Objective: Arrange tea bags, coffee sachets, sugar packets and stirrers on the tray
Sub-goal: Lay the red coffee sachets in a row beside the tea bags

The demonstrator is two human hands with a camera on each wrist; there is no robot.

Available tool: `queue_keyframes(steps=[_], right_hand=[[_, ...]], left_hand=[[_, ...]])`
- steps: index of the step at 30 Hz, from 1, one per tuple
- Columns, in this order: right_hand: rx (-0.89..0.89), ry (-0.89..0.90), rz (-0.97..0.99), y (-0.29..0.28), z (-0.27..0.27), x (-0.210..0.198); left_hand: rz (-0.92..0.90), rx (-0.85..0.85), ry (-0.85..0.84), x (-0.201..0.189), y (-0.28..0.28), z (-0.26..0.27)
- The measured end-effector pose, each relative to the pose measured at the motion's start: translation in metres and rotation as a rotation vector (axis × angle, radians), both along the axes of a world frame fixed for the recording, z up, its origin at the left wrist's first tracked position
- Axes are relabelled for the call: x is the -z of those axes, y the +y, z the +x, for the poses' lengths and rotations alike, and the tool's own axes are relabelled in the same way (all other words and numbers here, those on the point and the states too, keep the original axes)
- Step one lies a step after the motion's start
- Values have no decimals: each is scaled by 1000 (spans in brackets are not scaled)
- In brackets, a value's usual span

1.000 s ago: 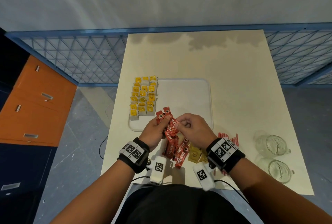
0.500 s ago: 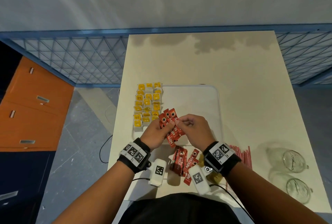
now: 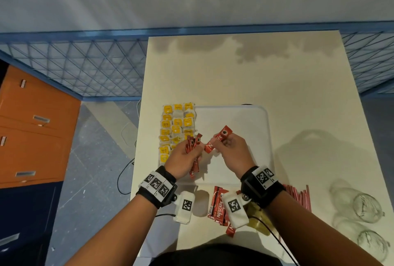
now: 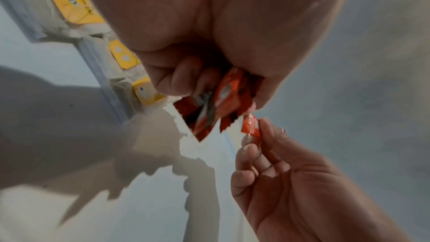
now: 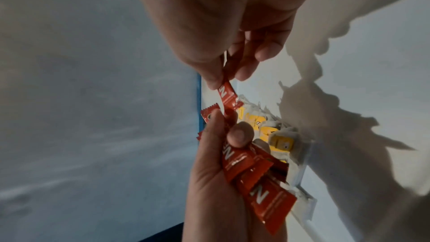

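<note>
Above the near half of the white tray point(image 3: 245, 116) both hands hover. My left hand point(image 3: 185, 157) grips a bunch of red coffee sachets point(image 3: 193, 146), seen close in the left wrist view as a fanned bundle point(image 4: 223, 102). My right hand point(image 3: 232, 148) pinches a single red coffee sachet point(image 3: 218, 138) between thumb and fingers, held just right of the bunch; the right wrist view shows that sachet point(image 5: 229, 97). Yellow-tagged tea bags point(image 3: 177, 125) lie in rows along the tray's left side.
More red coffee sachets point(image 3: 218, 206) lie on the cream table point(image 3: 255, 69) near its front edge, with yellow packets point(image 3: 255, 214) under my right wrist. Red stirrers point(image 3: 298, 197) lie to the right. Two glass cups point(image 3: 366, 204) stand at the far right.
My hands have moved apart: the right hand has drawn one sachet out of the bunch and holds it to the right. The left hand keeps the rest.
</note>
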State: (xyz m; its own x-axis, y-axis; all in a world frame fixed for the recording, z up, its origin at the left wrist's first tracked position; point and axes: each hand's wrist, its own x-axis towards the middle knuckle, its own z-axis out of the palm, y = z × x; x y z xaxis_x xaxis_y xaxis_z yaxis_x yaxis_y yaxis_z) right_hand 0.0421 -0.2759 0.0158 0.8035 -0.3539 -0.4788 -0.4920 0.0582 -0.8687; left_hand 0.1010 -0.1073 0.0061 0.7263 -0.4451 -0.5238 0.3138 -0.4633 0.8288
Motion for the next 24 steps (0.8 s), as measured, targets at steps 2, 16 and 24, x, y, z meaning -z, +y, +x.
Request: queue_keyframes(steps=[2,16,24], right_hand=[[25,-3,54,-1,8,1],[-38,59,118,-25,50,27],[-138,-15,-14,-43,67,40]], left_hand=[[-6,0,-25,0,-1,6],[55,-142,3,-2,-12,63],[112,-123,-58,2,-16,88]])
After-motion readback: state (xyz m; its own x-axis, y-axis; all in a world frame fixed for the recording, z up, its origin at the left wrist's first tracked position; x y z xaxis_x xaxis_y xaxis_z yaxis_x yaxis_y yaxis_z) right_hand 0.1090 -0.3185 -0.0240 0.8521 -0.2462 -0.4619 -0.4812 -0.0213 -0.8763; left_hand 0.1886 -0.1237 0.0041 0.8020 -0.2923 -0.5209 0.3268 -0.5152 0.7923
